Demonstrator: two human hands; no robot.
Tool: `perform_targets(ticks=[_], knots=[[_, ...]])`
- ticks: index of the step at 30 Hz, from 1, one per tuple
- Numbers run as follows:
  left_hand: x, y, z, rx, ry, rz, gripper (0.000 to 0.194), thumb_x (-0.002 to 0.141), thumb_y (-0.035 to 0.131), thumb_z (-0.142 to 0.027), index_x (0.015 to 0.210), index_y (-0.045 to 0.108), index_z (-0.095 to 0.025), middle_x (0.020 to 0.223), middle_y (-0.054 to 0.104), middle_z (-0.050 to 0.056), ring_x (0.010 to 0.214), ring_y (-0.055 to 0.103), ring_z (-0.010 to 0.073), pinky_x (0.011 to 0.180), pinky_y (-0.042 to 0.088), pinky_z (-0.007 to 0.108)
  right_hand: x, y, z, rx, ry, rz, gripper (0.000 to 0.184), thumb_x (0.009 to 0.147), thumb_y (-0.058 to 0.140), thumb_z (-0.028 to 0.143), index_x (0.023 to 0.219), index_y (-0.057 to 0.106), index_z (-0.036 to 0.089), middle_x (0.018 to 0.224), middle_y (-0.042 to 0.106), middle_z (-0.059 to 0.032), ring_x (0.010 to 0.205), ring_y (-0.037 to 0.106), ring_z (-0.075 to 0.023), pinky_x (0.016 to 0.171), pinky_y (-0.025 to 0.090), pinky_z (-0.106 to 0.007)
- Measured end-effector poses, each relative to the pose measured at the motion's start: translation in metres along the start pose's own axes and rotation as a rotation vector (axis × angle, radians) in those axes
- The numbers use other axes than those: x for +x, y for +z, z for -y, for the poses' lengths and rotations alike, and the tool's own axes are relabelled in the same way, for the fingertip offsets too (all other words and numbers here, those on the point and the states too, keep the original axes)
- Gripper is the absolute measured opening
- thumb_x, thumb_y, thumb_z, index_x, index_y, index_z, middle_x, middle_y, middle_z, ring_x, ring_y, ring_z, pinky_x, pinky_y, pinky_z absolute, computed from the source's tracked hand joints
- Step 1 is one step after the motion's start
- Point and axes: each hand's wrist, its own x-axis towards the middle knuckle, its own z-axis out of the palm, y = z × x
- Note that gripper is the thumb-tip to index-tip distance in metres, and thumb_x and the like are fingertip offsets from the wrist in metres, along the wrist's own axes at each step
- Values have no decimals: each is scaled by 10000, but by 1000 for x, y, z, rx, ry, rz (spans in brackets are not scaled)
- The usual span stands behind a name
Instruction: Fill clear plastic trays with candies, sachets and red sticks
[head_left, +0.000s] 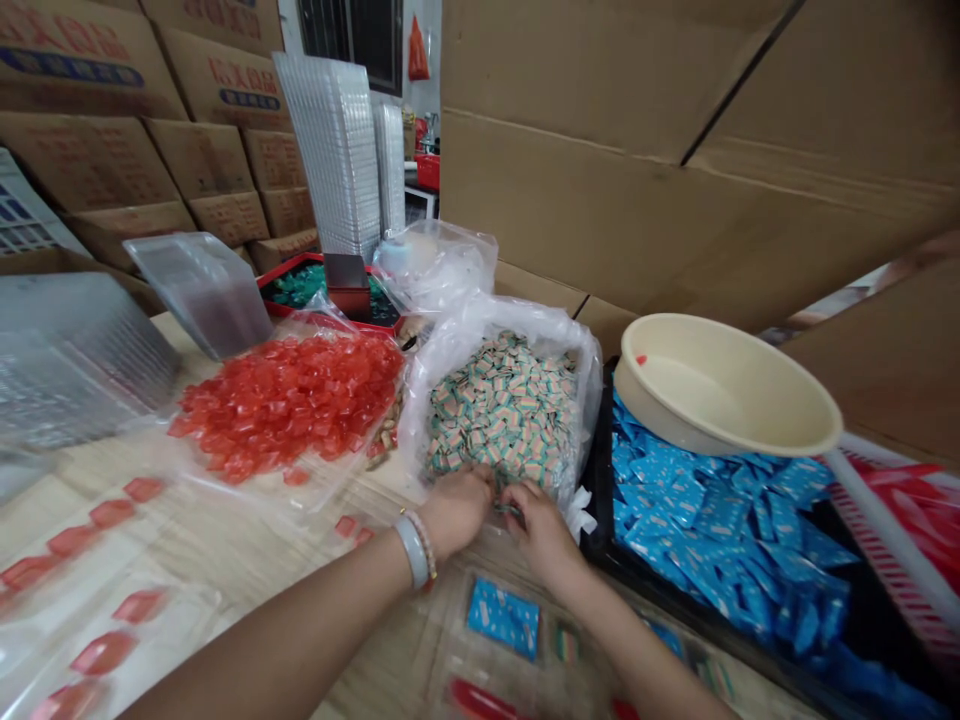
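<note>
Reaching into the near lip of a clear plastic bag (442,375), the left hand (456,513) and right hand (541,535) sit close together, nearly touching. Bag mouth rolled back over its contents, apparently so that the striped wrapped sweets (506,415) lie exposed and within easy reach. Sweets heaped directly ahead of the fingers (517,495), the lowest of them at or against the fingertips. Both hands partly closed, fingers curled inward and down at the bag's edge. Cannot tell whether either hand has hold of a piece; the fingertips are lost among the sweets and plastic.

To the left of the bag, red translucent sweets (285,400) lie spread in a second bag on the pale worktop (382,560). To the right, blue sachets (712,520) fill a black tray (598,480), with a cream plastic basin (720,385) tilted on top of them, seemingly set there for want of space. Stacked clear plastic trays (337,150) stand upright at the rear against cardboard cartons (210,160), likely kept back from the hands' working area. A white bangle (412,552) sits on the left wrist.
</note>
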Motion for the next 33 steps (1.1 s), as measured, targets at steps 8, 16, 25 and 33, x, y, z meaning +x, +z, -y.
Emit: perform_targets(ticks=[8,16,25,33], knots=[[-14,8,9,-135,-41,-139,299,823,335,-143,988,582,-176,950,551,64,858,509,153,764,394,250,3,3,-3,77,-44,41,228,685,442,15,816,543,172,852,504,-42,823,486,-170,728,399,-291],[-6,15,3,-143,-36,-186,262,836,347,-172,949,583,-177,932,554,56,809,526,149,726,412,252,1,6,-5,105,-20,-15,248,681,449,24,861,543,167,835,519,-43,793,499,-171,708,418,-301],[-9,15,14,-274,-2,-282,329,765,390,-70,1040,534,-178,970,578,44,930,503,157,844,380,272,0,11,-5,50,-4,-13,238,722,434,54,882,575,157,879,551,-68,857,510,-182,764,411,-315],[-11,12,15,-277,21,-262,187,792,400,-116,831,577,-161,833,583,33,819,525,147,762,401,244,-4,2,4,66,-90,7,217,733,444,45,849,568,180,864,567,-47,860,491,-177,764,393,-312]])
